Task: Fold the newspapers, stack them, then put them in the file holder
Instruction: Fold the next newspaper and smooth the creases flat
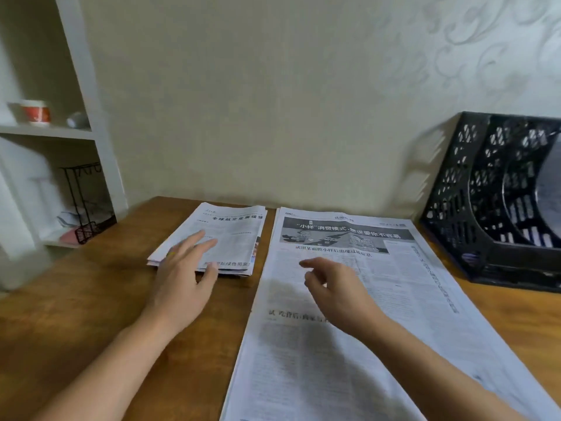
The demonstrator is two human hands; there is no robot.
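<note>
Lying on the desk [91,299], a folded newspaper stack [224,235] is steadied by the spread left hand [182,268], while an unfolded newspaper [349,314] is approached by the loosely curled, empty right hand [337,287], near the file holder [473,214].

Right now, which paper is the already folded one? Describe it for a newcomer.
On the wooden table, look left of the big unfolded newspaper. The folded stack lies under the left hand's fingertips: small, several layers thick, farthest from the black file holder.
</note>
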